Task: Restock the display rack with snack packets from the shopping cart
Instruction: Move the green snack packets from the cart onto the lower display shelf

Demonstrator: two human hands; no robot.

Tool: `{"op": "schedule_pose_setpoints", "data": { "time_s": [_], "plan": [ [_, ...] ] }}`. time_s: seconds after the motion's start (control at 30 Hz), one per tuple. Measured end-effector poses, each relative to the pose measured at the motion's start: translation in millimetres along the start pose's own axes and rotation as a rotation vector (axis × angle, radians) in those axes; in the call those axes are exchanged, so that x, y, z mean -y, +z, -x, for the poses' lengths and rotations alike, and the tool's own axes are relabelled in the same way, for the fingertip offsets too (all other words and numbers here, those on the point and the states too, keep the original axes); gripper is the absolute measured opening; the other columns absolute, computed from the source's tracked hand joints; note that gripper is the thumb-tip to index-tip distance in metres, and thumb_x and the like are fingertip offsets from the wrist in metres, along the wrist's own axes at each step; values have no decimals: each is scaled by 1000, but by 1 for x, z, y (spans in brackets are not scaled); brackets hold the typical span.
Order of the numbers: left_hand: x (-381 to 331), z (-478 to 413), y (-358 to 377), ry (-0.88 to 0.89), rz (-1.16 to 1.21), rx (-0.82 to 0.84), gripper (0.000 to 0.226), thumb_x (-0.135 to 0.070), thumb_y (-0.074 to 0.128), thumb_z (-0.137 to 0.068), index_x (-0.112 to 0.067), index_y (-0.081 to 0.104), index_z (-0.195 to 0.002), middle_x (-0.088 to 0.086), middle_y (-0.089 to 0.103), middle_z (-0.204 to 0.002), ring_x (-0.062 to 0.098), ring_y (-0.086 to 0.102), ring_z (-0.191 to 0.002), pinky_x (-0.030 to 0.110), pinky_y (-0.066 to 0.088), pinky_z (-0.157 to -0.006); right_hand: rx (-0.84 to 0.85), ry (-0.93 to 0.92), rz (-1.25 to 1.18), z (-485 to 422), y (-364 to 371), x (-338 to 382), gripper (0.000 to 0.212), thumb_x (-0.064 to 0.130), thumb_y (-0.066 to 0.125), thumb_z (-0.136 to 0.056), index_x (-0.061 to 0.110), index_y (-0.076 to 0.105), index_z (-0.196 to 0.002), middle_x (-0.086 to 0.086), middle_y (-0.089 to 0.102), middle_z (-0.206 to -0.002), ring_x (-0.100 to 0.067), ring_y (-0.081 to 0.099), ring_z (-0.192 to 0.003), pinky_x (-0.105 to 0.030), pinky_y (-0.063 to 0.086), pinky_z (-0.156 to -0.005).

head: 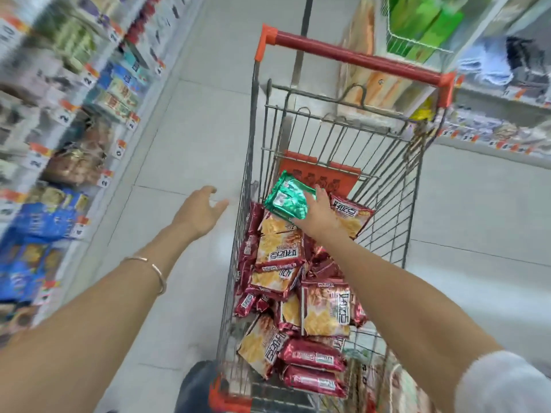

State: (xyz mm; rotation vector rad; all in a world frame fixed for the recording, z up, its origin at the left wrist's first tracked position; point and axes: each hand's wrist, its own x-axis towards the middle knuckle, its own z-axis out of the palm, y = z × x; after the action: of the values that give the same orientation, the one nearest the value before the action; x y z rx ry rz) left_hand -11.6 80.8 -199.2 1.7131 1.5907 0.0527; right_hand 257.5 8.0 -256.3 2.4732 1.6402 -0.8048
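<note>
Gripping a green snack pkt [289, 198], the right hand [320, 217] holds it just above the red-and-orange pkts [280, 254] piled in the shopping cart [351, 56], fingers [321, 193] curled round its right edge. Left hand [198, 211] hangs over the floor [185, 138] just left of the cart, fingers spread, holding nothing. Display shelves [59, 144] on the left, blurred.

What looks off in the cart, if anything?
One green packet, held in the right grip over the cart, is the only plainly green one. The heap below is all red-and-yellow packets, jumbled at every angle. Nothing looks torn or spilled.
</note>
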Motion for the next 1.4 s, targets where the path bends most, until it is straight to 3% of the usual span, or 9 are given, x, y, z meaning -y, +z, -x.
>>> {"op": "schedule_pose_setpoints", "data": {
  "time_s": [0.17, 0.3, 0.43, 0.5, 0.6, 0.7, 0.93, 1.17, 1.4],
  "plan": [
    [2, 10, 4, -27, 144, -52, 49, -36, 53, -101, -13, 46, -143, 7, 49, -145, 24, 57, -113, 31, 38, -98, 91, -14, 234, -50, 24, -7, 126, 59, 77, -74, 28, -14, -156, -5, -17, -165, -28, -14, -152, -68, 9, -115],
    [18, 15, -1, -71, 159, -88, 45, -32, 56, -100, -12, 50, -139, 7, 53, -141, 20, 57, -104, 32, 40, -97, 82, -75, 120, -58, 19, -18, 98, 54, 76, -73, 29, 23, -151, -14, 26, -157, -34, 28, -142, -59, 29, -113],
    [7, 12, -9, -54, 173, -161, 38, -27, 56, -99, -13, 54, -135, 6, 58, -136, 20, 58, -102, 31, 42, -93, 479, 99, -1044, -16, -34, -25, 35, 44, 57, -90, 20, 53, -116, -8, 66, -116, -23, 66, -97, -56, 45, -103],
    [-15, 10, -10, -9, 176, -216, 35, -26, 54, -99, -14, 55, -133, 3, 60, -131, 19, 59, -102, 35, 45, -96, 683, 192, -1460, 12, -55, -38, 46, 48, 47, -89, 13, 60, -116, -9, 68, -121, -24, 64, -111, -55, 38, -108],
    [-62, 20, -8, 110, 251, -178, 38, -32, 54, -100, -13, 55, -133, 2, 61, -129, 20, 59, -113, 32, 43, -97, 749, 238, -1663, 52, -71, -47, 73, 60, 53, -77, 12, 64, -131, -17, 56, -140, -34, 48, -132, -56, 28, -115],
    [-102, 43, -4, 181, 297, 261, 61, -46, 55, -97, -14, 42, -147, 1, 53, -141, 21, 51, -128, 37, 39, -109, 710, 223, -1726, 96, -76, -38, 72, 65, 45, -83, 13, 66, -129, -18, 57, -138, -35, 58, -123, -51, 43, -104],
    [-115, 115, -6, 282, 311, 665, 69, -13, 79, -83, -21, 47, -144, 3, 71, -109, 12, 69, -80, 20, 54, -64, 237, 247, -1722, 232, -73, -27, 60, 50, 63, -76, 8, 58, -118, -12, 66, -118, -27, 64, -105, -55, 42, -102],
    [-153, 241, 22, 895, -528, 692, 78, -38, 85, -75, -32, 50, -144, -2, 52, -129, 18, 50, -117, 30, 44, -93, -283, 175, -1242, 388, -47, -16, 64, 44, 91, -57, 40, 65, -115, -7, 68, -122, -20, 66, -107, -39, 49, -96],
    [-179, 376, 125, 770, -256, 713, 104, -63, 77, -73, -10, 33, -150, 10, 36, -154, 28, 38, -139, 37, 35, -107, -937, 582, -1399, 576, 9, -63, 30, 26, 76, -85, 23, 69, -115, -9, 73, -111, -19, 66, -94, -28, 54, -78]
  ]
}}
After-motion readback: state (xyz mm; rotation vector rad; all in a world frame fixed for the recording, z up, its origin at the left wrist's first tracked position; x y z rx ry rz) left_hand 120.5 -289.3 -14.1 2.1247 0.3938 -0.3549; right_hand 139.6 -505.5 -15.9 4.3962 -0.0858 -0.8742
